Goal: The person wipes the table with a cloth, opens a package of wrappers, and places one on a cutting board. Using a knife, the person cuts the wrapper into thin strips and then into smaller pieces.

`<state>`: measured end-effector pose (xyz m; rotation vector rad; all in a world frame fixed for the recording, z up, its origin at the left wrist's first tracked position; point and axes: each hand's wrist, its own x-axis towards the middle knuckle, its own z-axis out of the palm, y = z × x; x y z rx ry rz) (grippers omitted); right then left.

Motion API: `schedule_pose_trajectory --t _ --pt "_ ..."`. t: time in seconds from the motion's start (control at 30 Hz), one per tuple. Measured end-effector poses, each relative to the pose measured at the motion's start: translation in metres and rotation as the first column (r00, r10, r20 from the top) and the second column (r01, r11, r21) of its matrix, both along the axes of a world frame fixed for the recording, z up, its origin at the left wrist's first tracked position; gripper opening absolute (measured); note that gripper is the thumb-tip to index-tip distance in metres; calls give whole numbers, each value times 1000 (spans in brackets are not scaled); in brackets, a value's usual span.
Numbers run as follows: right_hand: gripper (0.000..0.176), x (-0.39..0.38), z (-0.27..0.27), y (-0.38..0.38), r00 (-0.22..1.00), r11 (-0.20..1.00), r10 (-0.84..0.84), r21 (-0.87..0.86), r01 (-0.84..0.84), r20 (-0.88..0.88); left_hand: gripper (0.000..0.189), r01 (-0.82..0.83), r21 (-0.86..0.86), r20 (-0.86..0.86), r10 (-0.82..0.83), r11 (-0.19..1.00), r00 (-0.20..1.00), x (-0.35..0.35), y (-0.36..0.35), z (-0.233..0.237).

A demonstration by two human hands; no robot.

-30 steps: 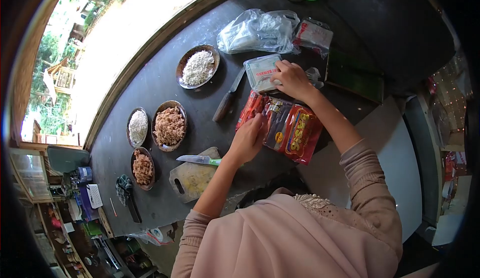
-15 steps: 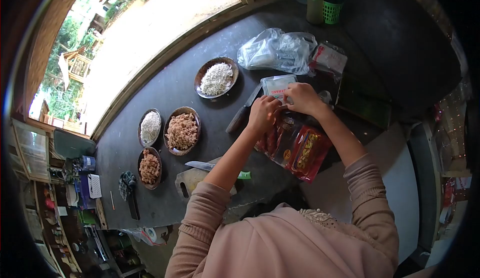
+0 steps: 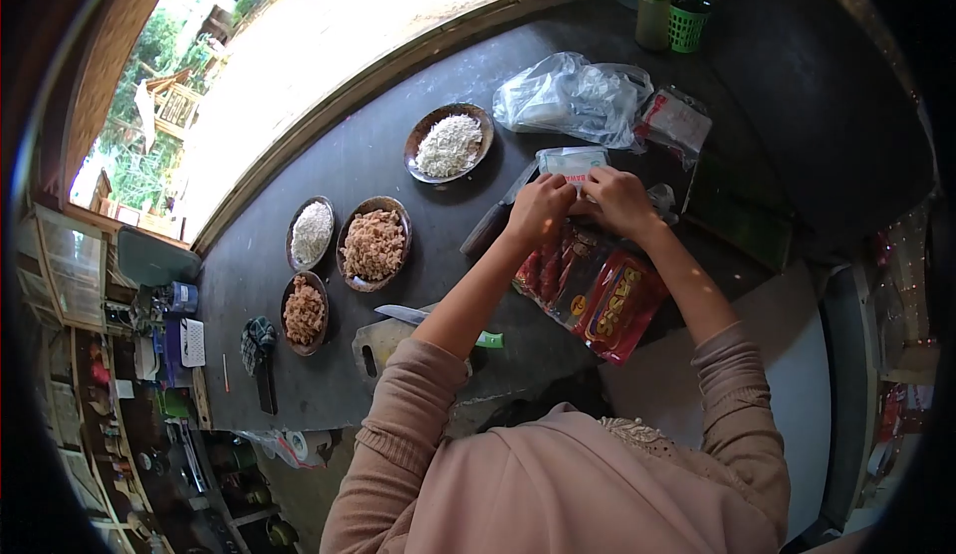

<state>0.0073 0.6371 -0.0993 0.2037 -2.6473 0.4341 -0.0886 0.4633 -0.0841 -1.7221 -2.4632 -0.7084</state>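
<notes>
My left hand (image 3: 541,208) and my right hand (image 3: 621,204) are close together at the upper end of a clear and red plastic sausage packet (image 3: 622,305). Both have their fingers pinched on its upper edge; the exact grip is partly hidden. Red sausages (image 3: 543,271) show through the clear part, below my left hand. Just beyond my fingertips lies a white packet with red lettering (image 3: 572,162). A dark-handled knife (image 3: 485,230) rests left of my left hand.
Bowls of white shreds (image 3: 448,147) and of brown crumbly food (image 3: 373,245) stand to the left, with two smaller bowls nearby. A green-handled knife (image 3: 401,313) lies on a cutting board (image 3: 383,345). Clear plastic bags (image 3: 573,101) and a green basket (image 3: 687,28) are farther back.
The view has shifted slightly, so the table things appear farther right. My hands have come a little closer together at the packet's upper edge.
</notes>
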Motion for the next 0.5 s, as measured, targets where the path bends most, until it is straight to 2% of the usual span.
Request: schedule_pose_trajectory --t 0.07,0.27,0.3,0.4,0.5 --pt "10 0 0 2 1000 1000 -17 20 18 -3 14 35 22 -135 -32 999 990 0 0 -3" --pt "8 11 9 -1 996 999 -32 -43 28 -88 16 54 102 -219 -30 993 975 10 -9 -3" --pt "9 14 11 -3 993 999 -24 -40 19 -118 15 54 62 -234 -38 997 971 10 -10 -2" --pt "11 27 19 -10 980 998 -59 -21 56 -191 15 80 137 -244 -44 987 969 20 -13 3" --pt "14 48 34 -14 965 993 -112 -48 104 -236 15 108 209 -146 -79 972 986 35 -17 24"
